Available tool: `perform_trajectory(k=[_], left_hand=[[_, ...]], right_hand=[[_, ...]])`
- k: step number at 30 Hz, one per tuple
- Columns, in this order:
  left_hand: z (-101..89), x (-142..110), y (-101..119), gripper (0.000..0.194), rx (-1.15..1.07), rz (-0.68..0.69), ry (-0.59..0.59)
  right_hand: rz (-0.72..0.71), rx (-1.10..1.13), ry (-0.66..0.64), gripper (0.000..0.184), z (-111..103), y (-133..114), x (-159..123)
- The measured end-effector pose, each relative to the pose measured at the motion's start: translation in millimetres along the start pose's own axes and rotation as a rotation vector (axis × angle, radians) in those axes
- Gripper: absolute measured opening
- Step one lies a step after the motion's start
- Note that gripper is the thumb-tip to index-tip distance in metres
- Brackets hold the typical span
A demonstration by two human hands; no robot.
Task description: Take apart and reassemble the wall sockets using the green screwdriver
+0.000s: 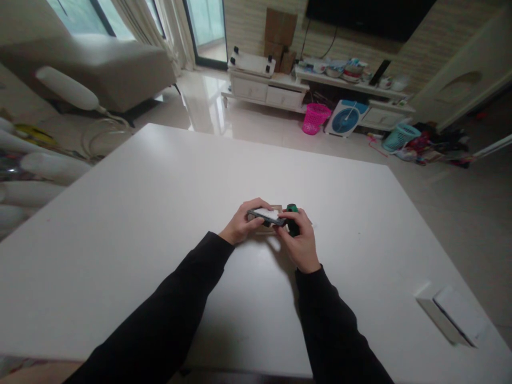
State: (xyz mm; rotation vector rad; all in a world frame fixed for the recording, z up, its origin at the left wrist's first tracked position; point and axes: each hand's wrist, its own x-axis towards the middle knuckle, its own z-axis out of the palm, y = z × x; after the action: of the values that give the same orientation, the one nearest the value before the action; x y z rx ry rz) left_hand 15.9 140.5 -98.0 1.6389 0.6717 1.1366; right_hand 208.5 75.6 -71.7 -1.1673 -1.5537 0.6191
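Observation:
Above the middle of the white table (160, 213), my left hand (243, 221) is closed on one end of a flat dark-edged rectangular thing with a white upper face (267, 214). My right hand (301, 241) has its fingertips and thumb pinched on the other end. A green-topped, dark-bodied object (292, 208) shows between the right fingers and palm; whether that hand grips it or it stands behind cannot be made out. Something flat and tan (276, 207) lies behind and below, mostly covered by my hands.
A white and grey flat box-like item (452, 314) lies near the table's right edge. Beyond the table are a pink basket (315, 118), a blue-and-white fan (346, 117) and a low white cabinet (250, 88). White padded shapes (32, 192) crowd the left side.

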Motion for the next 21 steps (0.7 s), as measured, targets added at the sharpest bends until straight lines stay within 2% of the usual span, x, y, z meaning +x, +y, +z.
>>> perform_trajectory(k=[8,14,21], left_hand=[[0.8,1.6,-4.9,0.061,-0.094,0.002,-0.051],[0.1,3.0,2.4,0.041,0.065,0.037,-0.132],[3.4,-2.0,-1.6,0.042,0.054,-0.080,-0.043]], right_hand=[[0.022,0.004,0.019,0.016,-0.8,1.8,-0.5],[0.036,-0.016,0.061,0.012,0.0,4.5,-0.8],[0.058,-0.003,0.087,0.013,2.1,6.7,0.4]])
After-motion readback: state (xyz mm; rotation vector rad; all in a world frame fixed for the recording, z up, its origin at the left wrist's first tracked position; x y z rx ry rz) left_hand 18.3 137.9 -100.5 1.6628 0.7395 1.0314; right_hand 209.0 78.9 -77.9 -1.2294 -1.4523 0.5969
